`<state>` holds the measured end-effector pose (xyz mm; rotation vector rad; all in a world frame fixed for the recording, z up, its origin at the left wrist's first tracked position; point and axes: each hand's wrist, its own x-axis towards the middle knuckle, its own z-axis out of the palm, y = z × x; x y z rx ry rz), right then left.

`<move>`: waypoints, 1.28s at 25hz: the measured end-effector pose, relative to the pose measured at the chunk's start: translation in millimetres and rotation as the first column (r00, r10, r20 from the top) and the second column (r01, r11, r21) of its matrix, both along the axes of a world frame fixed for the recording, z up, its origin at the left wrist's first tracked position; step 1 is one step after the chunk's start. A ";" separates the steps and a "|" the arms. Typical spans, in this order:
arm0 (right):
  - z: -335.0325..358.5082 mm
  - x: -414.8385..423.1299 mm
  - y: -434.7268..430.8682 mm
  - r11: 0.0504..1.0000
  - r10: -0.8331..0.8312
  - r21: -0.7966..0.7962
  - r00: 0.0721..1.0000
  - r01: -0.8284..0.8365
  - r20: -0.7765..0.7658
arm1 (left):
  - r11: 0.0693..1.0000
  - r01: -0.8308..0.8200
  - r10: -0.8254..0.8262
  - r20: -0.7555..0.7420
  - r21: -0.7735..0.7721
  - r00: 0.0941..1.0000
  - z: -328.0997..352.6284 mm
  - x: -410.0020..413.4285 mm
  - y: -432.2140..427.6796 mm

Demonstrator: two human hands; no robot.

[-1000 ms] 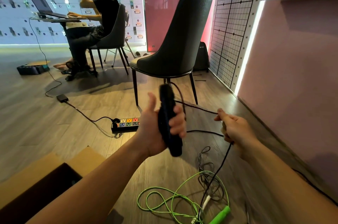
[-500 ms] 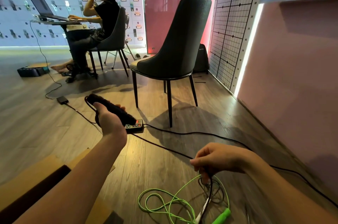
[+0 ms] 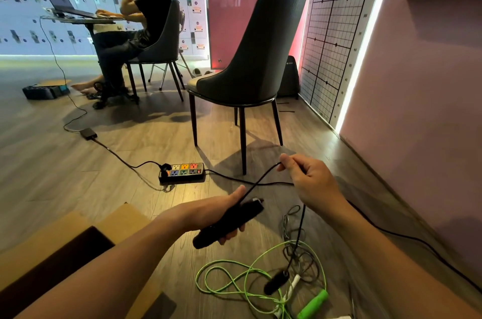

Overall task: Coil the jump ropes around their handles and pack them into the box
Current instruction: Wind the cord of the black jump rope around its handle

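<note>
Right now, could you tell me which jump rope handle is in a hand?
The black handle gripped by the left hand; the other black handle and the green handle are unheld.

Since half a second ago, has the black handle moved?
Yes. The black handle swung from over the power strip back toward the green rope.

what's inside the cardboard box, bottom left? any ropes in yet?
Only a dark interior shows in the box; no rope is visible there. The left forearm covers its near side and the frame edge cuts off more, so its contents cannot be fully checked.
</note>
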<state>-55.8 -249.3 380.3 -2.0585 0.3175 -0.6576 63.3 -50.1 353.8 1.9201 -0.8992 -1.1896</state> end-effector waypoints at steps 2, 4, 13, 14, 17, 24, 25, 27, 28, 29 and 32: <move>-4.2 4.1 -5.9 0.996 -0.078 -0.038 0.997 0.077 -0.014 | 0.997 0.014 -0.025 -0.153 -0.075 0.988 8.0 -6.2 -2.9; -11.6 6.4 -12.1 0.993 -0.092 -0.076 0.993 0.087 -0.076 | 0.971 -0.051 -0.021 -0.297 -0.233 0.955 18.0 -8.4 -4.6; -19.4 9.7 2.1 0.923 0.383 0.156 0.818 -0.350 -0.429 | 0.234 -0.777 0.177 -0.760 -0.585 0.625 43.0 -5.6 -12.9; -20.9 7.9 2.0 0.915 0.396 0.138 0.781 -0.378 -0.484 | 0.139 -0.816 0.249 -0.778 -0.561 0.577 42.1 -0.4 -12.5; -21.0 4.3 3.9 0.886 0.456 0.204 0.701 -0.417 -0.548 | 0.028 -0.841 0.452 -0.743 -0.541 0.493 35.7 13.1 -8.8; -4.5 1.1 20.4 0.808 0.567 0.248 0.593 -0.534 -0.572 | 0.264 -0.713 0.888 -0.125 -0.650 0.442 9.2 36.0 -7.5; -2.1 1.4 21.4 0.799 0.579 0.214 0.624 -0.562 -0.525 | 0.417 -0.654 0.881 0.101 -0.631 0.463 3.9 40.4 -6.4; 0.6 1.5 19.7 0.815 0.564 0.129 0.722 -0.565 -0.401 | 0.754 -0.534 0.657 0.439 -0.382 0.613 -2.1 40.7 -3.1; 1.0 0.8 17.0 0.842 0.528 0.086 0.783 -0.532 -0.330 | 0.864 -0.463 0.500 0.449 -0.199 0.741 -3.6 37.3 -2.2; 0.9 -0.5 13.6 0.874 0.475 0.033 0.839 -0.485 -0.266 | 0.930 -0.367 0.354 0.354 -0.034 0.866 -3.4 31.6 -1.3; -4.7 -0.6 4.4 0.930 0.319 -0.147 0.938 -0.337 -0.136 | 0.990 -0.064 0.070 -0.042 0.122 0.997 6.1 8.3 -2.4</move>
